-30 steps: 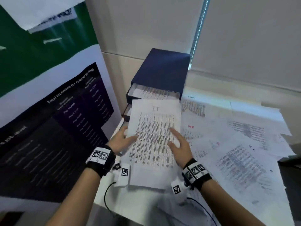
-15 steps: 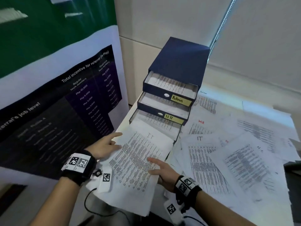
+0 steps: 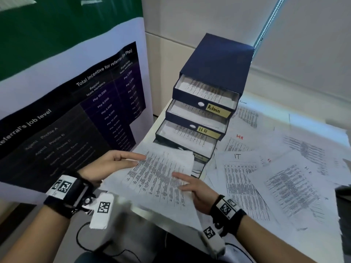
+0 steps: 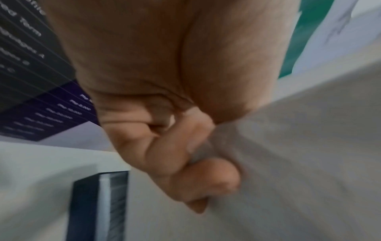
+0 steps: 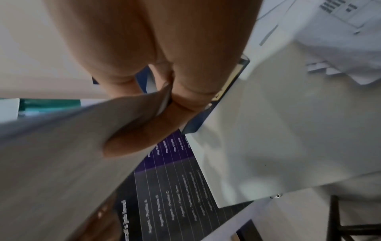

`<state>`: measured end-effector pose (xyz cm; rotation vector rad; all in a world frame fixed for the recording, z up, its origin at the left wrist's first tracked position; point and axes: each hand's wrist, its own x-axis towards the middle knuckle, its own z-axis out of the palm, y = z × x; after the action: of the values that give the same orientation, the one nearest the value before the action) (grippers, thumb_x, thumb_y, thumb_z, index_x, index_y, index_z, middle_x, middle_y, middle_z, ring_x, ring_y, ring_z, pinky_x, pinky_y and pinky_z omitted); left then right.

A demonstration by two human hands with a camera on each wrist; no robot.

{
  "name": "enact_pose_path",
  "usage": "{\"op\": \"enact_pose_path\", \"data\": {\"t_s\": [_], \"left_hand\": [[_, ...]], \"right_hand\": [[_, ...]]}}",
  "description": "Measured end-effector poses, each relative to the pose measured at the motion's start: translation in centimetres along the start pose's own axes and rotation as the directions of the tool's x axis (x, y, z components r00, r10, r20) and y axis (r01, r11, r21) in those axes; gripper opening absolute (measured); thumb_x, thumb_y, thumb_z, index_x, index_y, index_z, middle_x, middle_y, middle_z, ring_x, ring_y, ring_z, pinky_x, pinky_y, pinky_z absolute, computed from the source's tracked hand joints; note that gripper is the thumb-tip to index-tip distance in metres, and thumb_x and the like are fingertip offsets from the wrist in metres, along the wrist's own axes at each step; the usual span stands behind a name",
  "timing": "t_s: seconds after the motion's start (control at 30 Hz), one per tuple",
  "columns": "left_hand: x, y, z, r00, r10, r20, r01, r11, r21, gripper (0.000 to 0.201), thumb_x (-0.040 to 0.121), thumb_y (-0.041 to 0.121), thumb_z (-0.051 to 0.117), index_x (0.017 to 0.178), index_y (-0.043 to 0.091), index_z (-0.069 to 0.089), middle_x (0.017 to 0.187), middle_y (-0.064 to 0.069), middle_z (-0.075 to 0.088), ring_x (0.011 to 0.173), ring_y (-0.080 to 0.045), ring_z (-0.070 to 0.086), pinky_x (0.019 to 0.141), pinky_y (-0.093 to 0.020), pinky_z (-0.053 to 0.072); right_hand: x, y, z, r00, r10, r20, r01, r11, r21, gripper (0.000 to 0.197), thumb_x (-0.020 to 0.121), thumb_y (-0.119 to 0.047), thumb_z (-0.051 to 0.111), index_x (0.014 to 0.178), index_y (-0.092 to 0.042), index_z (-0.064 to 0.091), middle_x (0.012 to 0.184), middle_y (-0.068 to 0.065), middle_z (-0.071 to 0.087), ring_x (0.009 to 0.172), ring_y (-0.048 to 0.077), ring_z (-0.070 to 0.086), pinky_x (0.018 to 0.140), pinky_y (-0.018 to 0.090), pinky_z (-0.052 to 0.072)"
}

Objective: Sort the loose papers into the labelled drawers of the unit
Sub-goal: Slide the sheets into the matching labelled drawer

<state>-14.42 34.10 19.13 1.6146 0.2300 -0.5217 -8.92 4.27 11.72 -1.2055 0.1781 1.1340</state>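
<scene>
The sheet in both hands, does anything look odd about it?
Yes. The sheet, held by the left hand and right hand, has its far corner buckled against the drawer unit.

**Bare forearms, black wrist straps, coded tags**

Both forearms are bare, no sleeves in sight. The left hand (image 3: 106,166) has a broad black strap (image 3: 70,196) at the wrist with a white tag printed in black square codes. A white block (image 3: 102,211) with another code hangs beside it, trailing a thin black cable (image 3: 81,242). The right hand (image 3: 197,192) wears a matching black band (image 3: 228,211) and tagged white block (image 3: 211,238).
</scene>
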Motion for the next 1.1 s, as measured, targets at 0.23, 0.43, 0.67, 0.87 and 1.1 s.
{"op": "enact_pose_path", "data": {"t_s": [0.23, 0.43, 0.67, 0.87, 1.1], "left_hand": [[3.0, -1.4, -0.3, 0.991, -0.126, -0.043, 0.125, 0.992, -0.011, 0.031, 0.089, 0.004, 0.068, 0.120, 0.010, 0.069, 0.100, -0.007, 0.077, 0.097, -0.016, 0.073, 0.084, -0.019, 0.056], [7.1, -5.9, 0.3, 0.973, -0.140, -0.184, 0.175, 0.967, 0.187, 0.034, 0.085, 0.001, 0.074, 0.105, 0.028, 0.072, 0.074, 0.003, 0.049, 0.059, -0.003, 0.048, 0.058, -0.014, 0.040], [11.3, -7.5, 3.9, 0.840, -0.019, -0.542, 0.120, 0.981, 0.152, 0.025, 0.091, 0.010, 0.065, 0.104, 0.028, 0.076, 0.098, -0.001, 0.067, 0.077, -0.016, 0.061, 0.062, -0.019, 0.048], [13.4, -7.5, 5.8, 0.818, -0.253, -0.516, 0.247, 0.966, -0.081, 0.024, 0.092, 0.008, 0.062, 0.113, 0.018, 0.068, 0.088, -0.017, 0.074, 0.073, -0.034, 0.075, 0.072, -0.045, 0.063], [16.1, -6.7, 7.2, 0.758, -0.227, -0.612, 0.159, 0.973, -0.165, 0.026, 0.088, -0.004, 0.061, 0.109, 0.005, 0.074, 0.097, -0.015, 0.075, 0.080, -0.021, 0.071, 0.075, -0.018, 0.055]], "right_hand": [[1.3, 1.0, -1.5, 0.991, -0.068, -0.117, 0.057, 0.993, -0.100, 0.056, 0.088, 0.008, 0.055, 0.138, -0.017, 0.055, 0.150, -0.002, 0.039, 0.135, 0.015, 0.039, 0.102, 0.020, 0.037], [2.0, 0.0, -4.1, 0.919, -0.051, -0.391, 0.030, 0.998, -0.061, 0.042, 0.094, 0.007, 0.053, 0.132, -0.011, 0.054, 0.098, 0.009, 0.064, 0.059, 0.006, 0.063, 0.051, 0.016, 0.048], [0.7, 1.5, -3.8, 0.961, 0.147, -0.233, -0.154, 0.988, -0.012, 0.038, 0.088, 0.004, 0.064, 0.125, 0.006, 0.056, 0.068, 0.009, 0.067, 0.056, 0.016, 0.068, 0.054, 0.023, 0.056], [4.5, -0.6, -5.5, 0.888, 0.038, -0.458, 0.030, 0.989, 0.141, 0.026, 0.089, 0.008, 0.060, 0.115, 0.012, 0.063, 0.070, 0.014, 0.067, 0.054, 0.016, 0.061, 0.059, 0.021, 0.059], [6.9, -3.2, -6.7, 0.877, 0.047, -0.479, 0.086, 0.964, 0.251, 0.026, 0.092, 0.008, 0.057, 0.117, 0.011, 0.061, 0.108, 0.026, 0.066, 0.087, 0.023, 0.071, 0.048, 0.019, 0.056]]}}
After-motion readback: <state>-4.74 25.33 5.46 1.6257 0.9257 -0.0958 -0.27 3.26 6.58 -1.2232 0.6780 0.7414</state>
